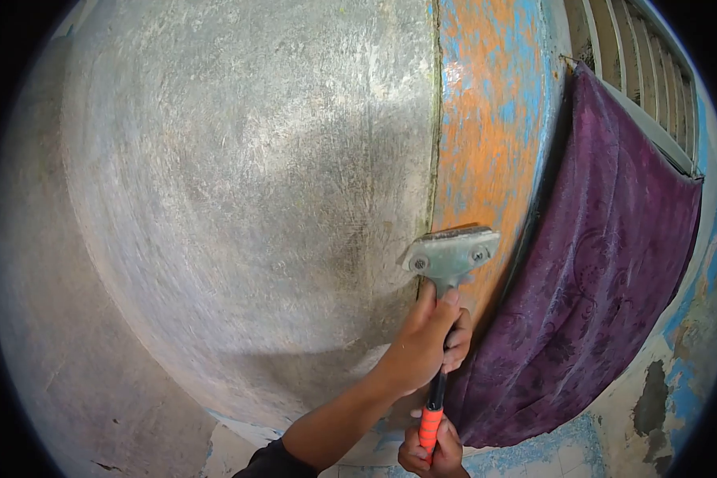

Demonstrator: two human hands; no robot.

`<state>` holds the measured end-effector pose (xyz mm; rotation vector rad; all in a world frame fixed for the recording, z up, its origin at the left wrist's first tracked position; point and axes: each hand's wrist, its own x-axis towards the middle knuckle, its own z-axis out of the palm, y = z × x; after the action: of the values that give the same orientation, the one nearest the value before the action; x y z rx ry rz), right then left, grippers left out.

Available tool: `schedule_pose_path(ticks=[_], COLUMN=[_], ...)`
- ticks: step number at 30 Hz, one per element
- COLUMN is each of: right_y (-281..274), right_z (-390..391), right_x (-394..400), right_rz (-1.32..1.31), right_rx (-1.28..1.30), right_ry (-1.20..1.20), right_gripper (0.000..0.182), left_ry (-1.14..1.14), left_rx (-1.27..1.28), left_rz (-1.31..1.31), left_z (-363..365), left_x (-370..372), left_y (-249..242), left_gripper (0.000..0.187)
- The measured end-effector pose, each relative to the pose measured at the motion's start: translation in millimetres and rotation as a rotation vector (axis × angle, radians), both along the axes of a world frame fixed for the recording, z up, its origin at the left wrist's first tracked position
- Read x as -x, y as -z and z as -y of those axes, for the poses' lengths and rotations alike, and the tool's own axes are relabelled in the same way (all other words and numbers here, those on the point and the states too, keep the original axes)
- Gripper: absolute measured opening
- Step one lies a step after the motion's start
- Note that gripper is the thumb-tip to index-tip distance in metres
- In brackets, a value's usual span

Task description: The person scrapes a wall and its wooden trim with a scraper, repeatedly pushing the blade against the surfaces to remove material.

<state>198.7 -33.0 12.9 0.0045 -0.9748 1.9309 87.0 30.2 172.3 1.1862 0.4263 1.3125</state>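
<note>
A scraper with a wide grey-green head, two screws and a black shaft stands upright against the wall. Its top edge lies on the orange-and-blue painted strip and the border of the grey wall surface. My left hand, reaching in from the lower left, is closed around the shaft just below the head. Lower down, my right hand is wrapped about the orange grip at the handle's end. Whether the blade edge presses on the wall cannot be made out.
A purple patterned cloth hangs right beside the painted strip, below a slatted window opening. Further right the wall has peeling blue paint. Light floor tiles show at the bottom.
</note>
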Motion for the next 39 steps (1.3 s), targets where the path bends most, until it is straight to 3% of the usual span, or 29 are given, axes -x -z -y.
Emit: schedule_pose_path(ticks=[9, 15, 18, 39], right_y=[2, 14, 5, 8], right_z=[-2, 8, 7, 21], right_x=[10, 6, 10, 27], right_rz=[-0.107, -0.090, -0.232, -0.237], right_rx=[-0.025, 0.030, 0.080, 0.103], right_ry=[-0.049, -0.041, -0.082, -0.007], right_gripper=[0.053, 0.053, 0.051, 0.053], left_ry=[0.142, 0.185, 0.183, 0.288], left_rx=[-0.045, -0.073, -0.104, -0.126], left_rz=[-0.002, 0.007, -0.007, 0.008], left_z=[-12, -14, -18, -15], left_x=[12, 12, 12, 20], left_y=[-15, 3, 1, 4], left_gripper=[0.028, 0.029, 0.032, 0.032])
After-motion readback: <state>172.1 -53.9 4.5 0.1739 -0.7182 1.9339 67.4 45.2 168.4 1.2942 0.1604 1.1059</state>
